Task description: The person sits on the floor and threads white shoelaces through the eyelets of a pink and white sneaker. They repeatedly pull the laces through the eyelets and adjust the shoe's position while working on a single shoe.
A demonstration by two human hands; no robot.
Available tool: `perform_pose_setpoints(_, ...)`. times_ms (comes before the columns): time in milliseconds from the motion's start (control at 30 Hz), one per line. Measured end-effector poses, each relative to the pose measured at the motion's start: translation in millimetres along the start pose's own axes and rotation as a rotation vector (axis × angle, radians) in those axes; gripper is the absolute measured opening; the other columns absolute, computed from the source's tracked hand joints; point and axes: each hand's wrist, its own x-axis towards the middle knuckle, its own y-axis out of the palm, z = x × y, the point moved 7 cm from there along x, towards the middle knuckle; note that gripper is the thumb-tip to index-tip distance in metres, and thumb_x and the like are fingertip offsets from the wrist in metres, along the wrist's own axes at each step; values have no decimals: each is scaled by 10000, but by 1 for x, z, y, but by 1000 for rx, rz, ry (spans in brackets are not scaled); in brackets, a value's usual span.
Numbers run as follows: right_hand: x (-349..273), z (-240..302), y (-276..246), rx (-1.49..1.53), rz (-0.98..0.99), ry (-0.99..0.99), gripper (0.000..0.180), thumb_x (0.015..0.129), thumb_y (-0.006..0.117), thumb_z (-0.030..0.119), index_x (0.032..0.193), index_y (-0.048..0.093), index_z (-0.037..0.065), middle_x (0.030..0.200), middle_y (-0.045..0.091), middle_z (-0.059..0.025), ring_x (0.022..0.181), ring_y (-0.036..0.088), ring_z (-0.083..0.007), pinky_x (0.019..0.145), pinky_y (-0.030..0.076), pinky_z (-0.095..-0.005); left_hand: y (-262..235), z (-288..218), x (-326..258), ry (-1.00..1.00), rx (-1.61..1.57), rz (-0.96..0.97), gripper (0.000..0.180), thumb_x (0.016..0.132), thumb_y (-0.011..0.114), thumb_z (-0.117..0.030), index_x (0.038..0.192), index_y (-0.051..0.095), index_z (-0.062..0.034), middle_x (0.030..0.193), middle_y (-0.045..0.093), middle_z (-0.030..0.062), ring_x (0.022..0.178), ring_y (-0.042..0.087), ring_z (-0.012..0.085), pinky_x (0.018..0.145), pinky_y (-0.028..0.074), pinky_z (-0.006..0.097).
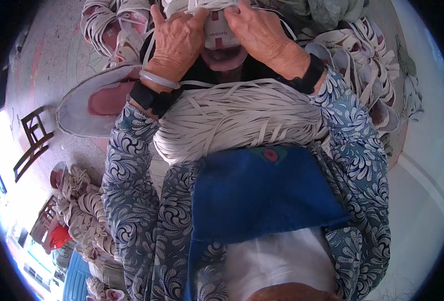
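Note:
At the top centre is a white shoe point(222, 37) with a pale tongue and a pinkish inside, its opening toward me. My left hand point(179, 40) grips its left edge with thumb and fingers near the lacing, while one finger sticks out. On the opposite edge, my right hand point(259, 32) has its fingers bent over the lacing area. The fingertips of both hands are partly cut off by the upper edge, so any lace between them is hard to make out. A thick bundle of off-white shoelaces point(242, 118) lies across my lap, just below the shoe.
A larger-looking pale shoe point(101, 100) with a pink insole lies beside my left forearm. Piles of shoes stand at upper left point(116, 25), right point(367, 60) and lower left point(89, 210). A small wooden chair point(33, 140) stands at far left. Blue cloth point(267, 195) covers my lap.

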Motion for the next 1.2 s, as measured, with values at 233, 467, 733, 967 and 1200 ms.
perform_pose_setpoints(233,1,6,-31,-58,-298,-194,108,785,616,47,756,598,-56,903,524,-157,789,550,-272,679,486,-419,-17,-9,11,92,22,-103,235,803,623,-162,1038,622,-165,843,612,35,920,607,225,867,330,531)
perform_pose_setpoints(467,-13,16,-84,982,-51,-30,102,833,643,114,847,685,22,835,592,-101,846,605,-205,802,464,-305,-36,-8,8,79,-165,-298,104,789,620,-156,853,613,-74,884,518,112,896,493,306,888,328,476)
perform_pose_setpoints(733,-71,74,-71,1192,370,-415,66,815,653,88,810,638,24,816,547,-61,798,568,-200,735,466,-312,-35,-18,-9,-72,-759,11,139,872,639,-123,975,622,-31,887,655,86,774,647,189,663,505,290)
perform_pose_setpoints(967,-53,26,-76,1731,563,122,137,899,632,150,930,641,16,816,635,-22,765,588,-97,716,481,-253,-20,-22,-14,-231,-1285,233,125,873,622,-100,950,637,-3,751,649,52,707,610,82,654,498,239)
perform_pose_setpoints(1200,-58,4,-65,1210,350,50,116,898,579,120,976,640,60,779,647,-51,780,643,-144,668,504,-312,-6,-13,-12,-463,-1167,297,232,928,587,-136,1121,657,-28,871,662,39,692,617,78,598,512,200)
